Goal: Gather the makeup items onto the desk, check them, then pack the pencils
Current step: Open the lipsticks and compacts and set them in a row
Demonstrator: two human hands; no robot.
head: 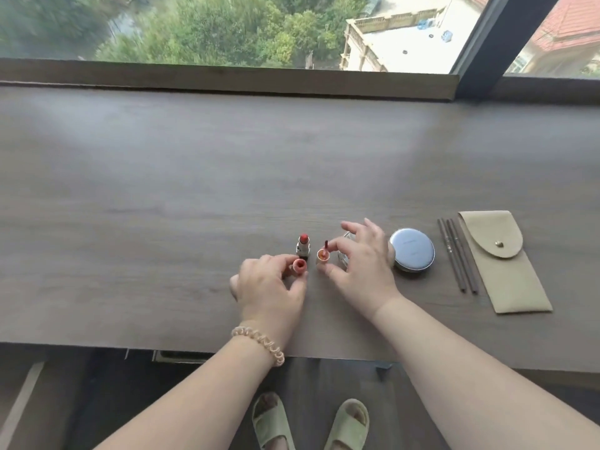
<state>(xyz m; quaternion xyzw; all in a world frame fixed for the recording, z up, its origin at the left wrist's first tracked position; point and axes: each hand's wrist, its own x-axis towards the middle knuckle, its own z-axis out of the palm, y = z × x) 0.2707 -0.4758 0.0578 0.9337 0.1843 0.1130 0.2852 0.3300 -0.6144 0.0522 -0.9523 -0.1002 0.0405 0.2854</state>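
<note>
Head view, left hand: the left hand (268, 284) rests low on the counter (162, 190), its fingers (279, 259) pinching a small pink tube (299, 266) whose open mouth faces up.
Head view, right hand: the right hand (360, 264) holds the applicator cap (323, 254) between thumb and forefinger, the other fingers spread; the red-tipped wand points up, toward 12 o'clock.
Key relation: the cap sits at 3 o'clock from the tube mouth, just beside it and not touching; reseating it would likely call for turning the wand tip down over that opening.
Lipstick: an uncapped red lipstick (303, 245) stands upright at 12 o'clock from the tube, close behind it.
Compact: a round silver compact (412, 250) lies at 3 o'clock from the right hand, touching or nearly touching its outer edge; a clear item hides partly under the palm, unidentifiable.
Pencils: the pencils (457, 254) lie side by side beyond the compact, long axes running roughly 11 to 5 o'clock.
Pouch: the beige pouch (506, 274) lies just beside them at 3 o'clock, flap snapped down.
Nearer hand: the right hand is nearer the pencils, though occupied.
Stage: judged as checking; packing not yet begun.
</note>
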